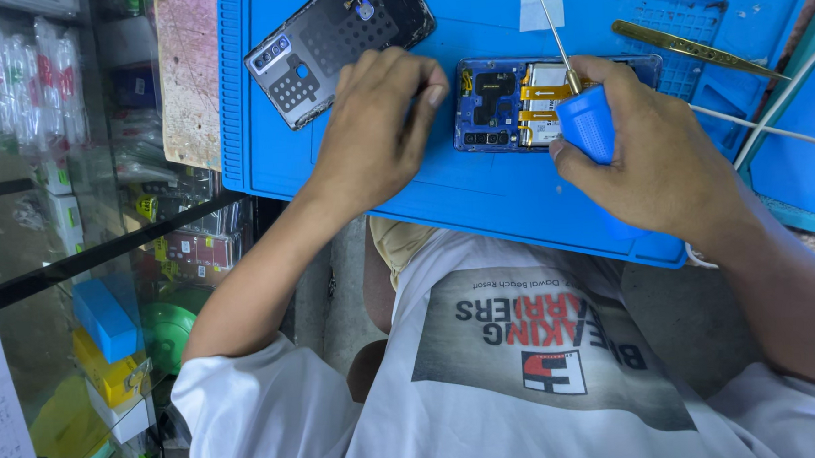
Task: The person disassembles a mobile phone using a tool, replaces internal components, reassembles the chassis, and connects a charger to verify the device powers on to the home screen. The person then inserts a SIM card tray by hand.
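Mat: My big blue rubber work mat (479, 198) lies flat on the counter. It is soft, so my things do not slide or get scratched.

Back cover: The dark plastic phone back cover (340, 44) lies inside-up near the top of the mat, beside my left hand. It is off the phone, so I can get at the parts inside.

Phone: The open blue phone with its gold and black insides showing (512, 105) lies flat in the middle of the mat, between my two hands, open side up so I can look in.

Left hand: My left hand (376, 134) rests on the mat just left of the phone. The fingers are curled down and press by the phone's left end, I think to keep it from moving. It holds nothing that I can see.

Right hand: My right hand (652, 159) is closed tight around the screwdriver's handle.

Screwdriver: The small screwdriver with a blue ribbed handle and thin silver shaft (586, 120) sits over the phone's right half. I cannot tell where the tip touches.

Metal tool: A thin flat gold-coloured metal strip (688, 47) lies on the mat's far right, out of my way.
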